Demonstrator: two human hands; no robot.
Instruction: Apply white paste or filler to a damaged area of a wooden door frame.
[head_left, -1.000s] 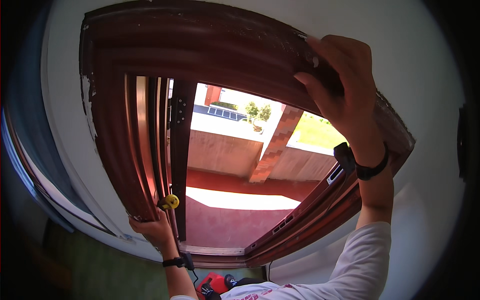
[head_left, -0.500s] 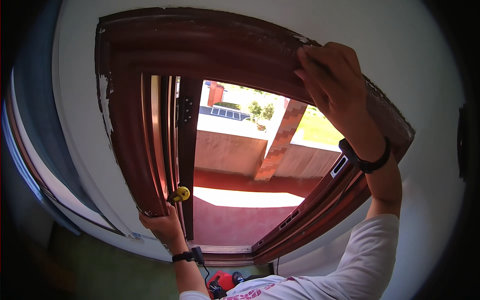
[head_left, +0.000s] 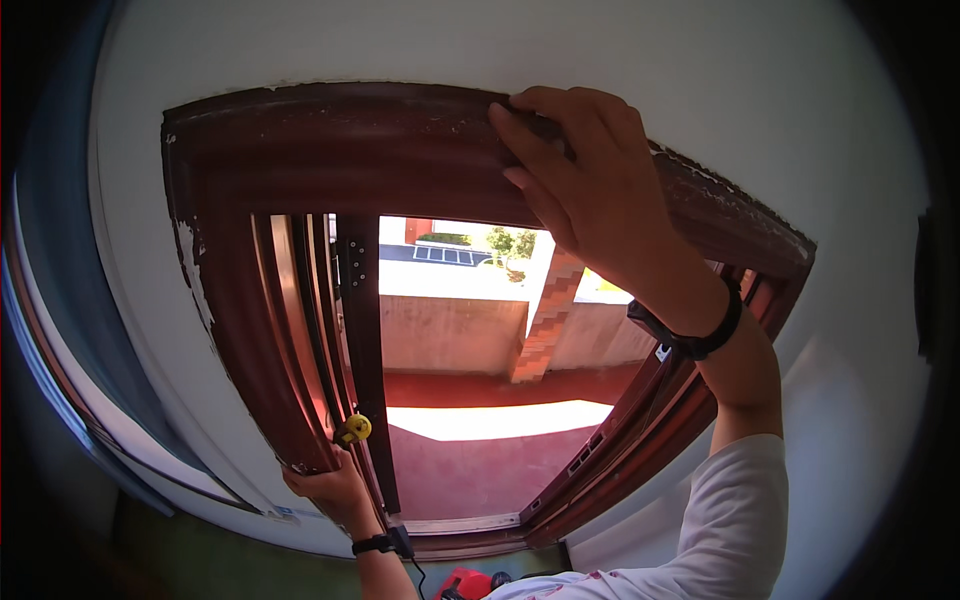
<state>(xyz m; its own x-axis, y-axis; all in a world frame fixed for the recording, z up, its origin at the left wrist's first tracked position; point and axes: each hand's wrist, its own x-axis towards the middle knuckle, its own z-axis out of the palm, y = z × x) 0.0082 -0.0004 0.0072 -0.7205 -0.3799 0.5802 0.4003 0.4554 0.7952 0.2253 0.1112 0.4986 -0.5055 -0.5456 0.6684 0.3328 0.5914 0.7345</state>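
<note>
A dark red wooden door frame [head_left: 340, 150], chipped along its edges, stands against the white wall around an open doorway. My right hand [head_left: 590, 170] is at its top piece, fingertips against the upper edge, the thumb apart below; I see nothing held in it. My left hand [head_left: 335, 490] is closed round the lower visible part of the frame's left side, with some fingers hidden behind it. Just above that hand, a yellow round-ended thing [head_left: 355, 428] with a dark part sticks out by the inner edge; its kind is unclear.
Through the doorway are a low wall [head_left: 450, 330], a brick-patterned post [head_left: 545, 320] and bright ground. A blue-grey curtain [head_left: 90, 270] hangs at the left. Low down, near my body, lies a red thing [head_left: 462, 583]. Black bands with small devices are on both wrists.
My right hand has slid left along the top piece, its fingers more spread. The frame sits lower in the view. My left hand keeps its hold.
</note>
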